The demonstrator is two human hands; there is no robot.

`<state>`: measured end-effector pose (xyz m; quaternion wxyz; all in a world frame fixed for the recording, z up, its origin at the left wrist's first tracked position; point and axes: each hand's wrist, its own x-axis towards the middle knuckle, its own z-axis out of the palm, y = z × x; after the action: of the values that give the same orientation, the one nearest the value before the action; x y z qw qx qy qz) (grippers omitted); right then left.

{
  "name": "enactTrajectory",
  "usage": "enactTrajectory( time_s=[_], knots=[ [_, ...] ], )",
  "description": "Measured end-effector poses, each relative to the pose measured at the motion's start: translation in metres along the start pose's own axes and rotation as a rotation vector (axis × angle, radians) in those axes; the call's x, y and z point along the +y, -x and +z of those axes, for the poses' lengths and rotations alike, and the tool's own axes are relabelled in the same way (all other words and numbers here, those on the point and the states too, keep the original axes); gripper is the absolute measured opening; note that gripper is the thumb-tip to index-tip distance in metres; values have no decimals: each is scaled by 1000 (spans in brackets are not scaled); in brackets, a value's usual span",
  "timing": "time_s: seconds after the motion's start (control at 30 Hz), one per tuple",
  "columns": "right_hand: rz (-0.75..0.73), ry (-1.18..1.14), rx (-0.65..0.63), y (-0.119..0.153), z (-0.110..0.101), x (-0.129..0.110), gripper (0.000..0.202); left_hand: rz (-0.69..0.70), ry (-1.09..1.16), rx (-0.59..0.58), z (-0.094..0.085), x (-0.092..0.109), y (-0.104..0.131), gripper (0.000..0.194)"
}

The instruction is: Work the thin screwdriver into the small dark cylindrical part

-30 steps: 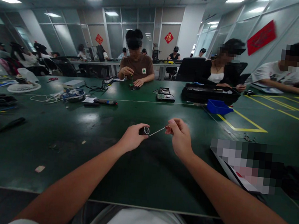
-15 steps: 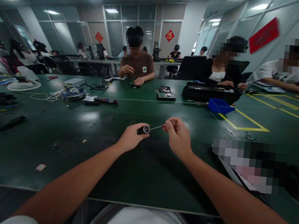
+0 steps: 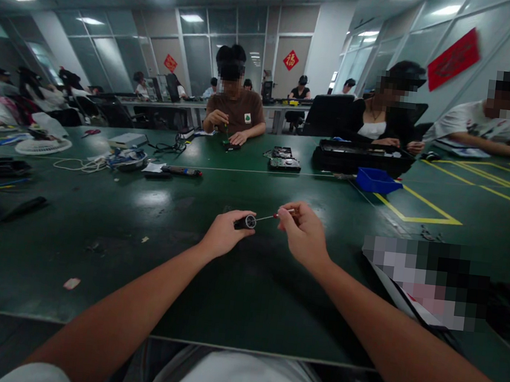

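Between the thumb and fingers of my left hand is a small black cylindrical part, its round end with a pale rim facing right. My right hand grips the handle of a screwdriver in a pinch. Its thin metal shaft points left, and the tip meets the round end of the part. Whether the tip sits inside it is too small to tell. Both hands are held over the green table.
A hard drive lies ahead, with a black casing and a blue bin to its right. A black-handled tool and tangled cables are ahead left. A long screwdriver lies far left. A co-worker sits opposite.
The fingers of my right hand have shifted on the screwdriver's handle, and the handle has turned slightly. My left hand holds the black part in nearly the same place.
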<state>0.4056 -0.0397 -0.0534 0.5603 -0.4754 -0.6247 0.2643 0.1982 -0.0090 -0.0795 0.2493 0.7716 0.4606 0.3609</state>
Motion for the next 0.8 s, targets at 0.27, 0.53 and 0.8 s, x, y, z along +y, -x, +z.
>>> enactTrajectory(
  time_s=[0.27, 0.53, 0.8],
  knots=[
    [65, 51, 0, -2, 2, 6, 32, 41, -11, 3, -1, 2, 0, 44],
    [42, -34, -59, -1, 3, 12, 25, 49, -39, 26, -2, -1, 0, 43],
    [73, -108, -1, -5, 6, 15, 26, 20, -25, 15, -4, 2, 0, 42]
  ],
)
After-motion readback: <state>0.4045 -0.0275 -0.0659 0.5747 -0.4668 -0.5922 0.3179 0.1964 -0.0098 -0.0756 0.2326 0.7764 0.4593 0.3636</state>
